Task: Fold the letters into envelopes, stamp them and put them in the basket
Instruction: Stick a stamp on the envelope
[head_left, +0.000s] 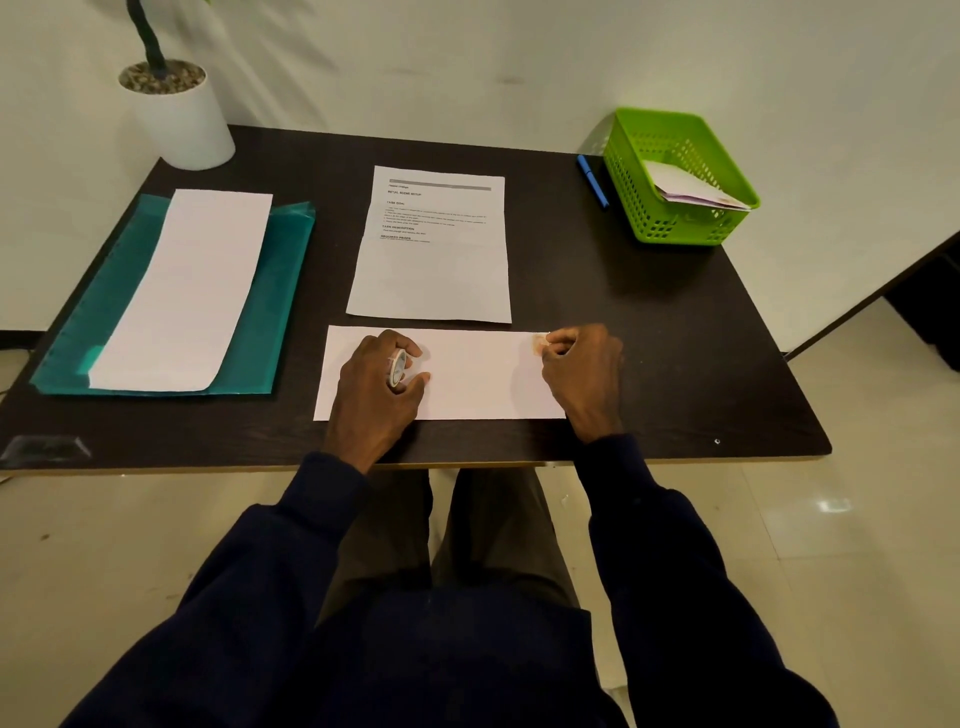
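A white envelope (467, 379) lies flat near the table's front edge. My left hand (376, 384) rests on its left part, fingers closed round a small white roll of stamps (397, 368). My right hand (582, 364) sits at the envelope's top right corner, fingertips pinched and pressing on a small tan stamp (538, 343). Behind the envelope lies a printed letter (431, 244), unfolded. A green plastic basket (675, 176) at the back right holds folded white envelopes (691, 189).
On the left, a teal folder (270, 291) carries a long white envelope (182, 291). A blue pen (593, 181) lies just left of the basket. A white plant pot (182, 117) stands at the back left corner. Dark table (675, 322), its front edge close to my lap.
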